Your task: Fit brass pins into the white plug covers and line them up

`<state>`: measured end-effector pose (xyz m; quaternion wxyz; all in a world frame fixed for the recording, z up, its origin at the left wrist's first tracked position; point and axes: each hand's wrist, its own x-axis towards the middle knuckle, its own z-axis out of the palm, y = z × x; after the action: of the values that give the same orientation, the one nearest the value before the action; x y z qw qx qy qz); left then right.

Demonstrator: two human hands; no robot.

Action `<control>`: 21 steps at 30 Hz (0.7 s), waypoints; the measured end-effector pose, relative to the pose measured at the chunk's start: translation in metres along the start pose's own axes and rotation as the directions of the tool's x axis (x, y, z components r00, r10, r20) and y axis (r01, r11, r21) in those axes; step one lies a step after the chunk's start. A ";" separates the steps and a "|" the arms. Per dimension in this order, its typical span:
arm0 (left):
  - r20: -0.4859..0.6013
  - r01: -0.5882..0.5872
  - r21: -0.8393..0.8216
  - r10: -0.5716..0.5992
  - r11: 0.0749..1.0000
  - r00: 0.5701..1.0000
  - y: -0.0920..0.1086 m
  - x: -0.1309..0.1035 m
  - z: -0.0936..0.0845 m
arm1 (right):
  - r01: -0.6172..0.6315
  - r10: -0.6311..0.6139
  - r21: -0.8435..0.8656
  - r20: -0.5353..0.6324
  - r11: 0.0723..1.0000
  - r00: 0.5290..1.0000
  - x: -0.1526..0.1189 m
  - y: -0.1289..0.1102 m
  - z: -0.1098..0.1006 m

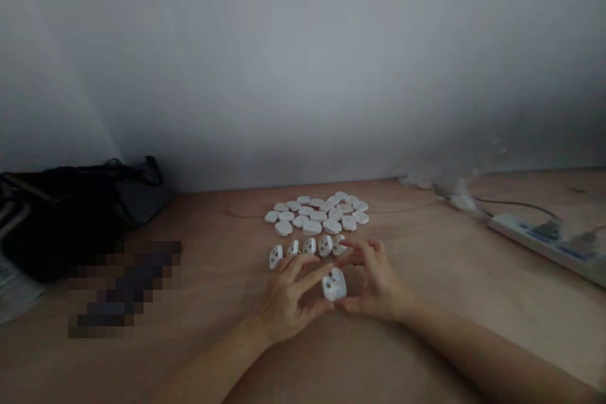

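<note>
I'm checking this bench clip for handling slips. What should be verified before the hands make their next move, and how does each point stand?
1. White plug piece held between both hands: ok.
2. Left hand fingers on it: ok.
3. Right hand fingers on it: ok.
4. Row of pieces stands just beyond the hands, apart from them: ok.
5. Pile of pieces lies flat, away from the table edge: ok.
6. Piece's seating or alignment: cannot tell, too blurred.
</note>
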<state>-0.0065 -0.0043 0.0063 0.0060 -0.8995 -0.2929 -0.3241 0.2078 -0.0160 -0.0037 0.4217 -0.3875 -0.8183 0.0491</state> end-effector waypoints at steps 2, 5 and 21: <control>0.024 0.036 -0.032 -0.036 0.999 0.999 0.000 0.000 0.001 | 0.003 -0.002 -0.011 0.024 1.000 1.000 0.000 0.000 -0.001; 0.069 0.065 -0.057 -0.061 0.996 0.996 0.000 0.002 0.003 | 0.030 -0.028 -0.030 0.053 0.999 0.998 0.000 0.001 -0.002; 0.110 0.065 -0.049 -0.059 0.997 0.992 -0.001 0.001 0.006 | -0.086 0.095 -0.053 0.216 0.995 0.972 0.002 0.008 -0.012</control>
<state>-0.0028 -0.0018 0.0020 -0.0437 -0.9061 -0.3118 -0.2824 0.2206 -0.0123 0.0026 0.3179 -0.4258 -0.8420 0.0927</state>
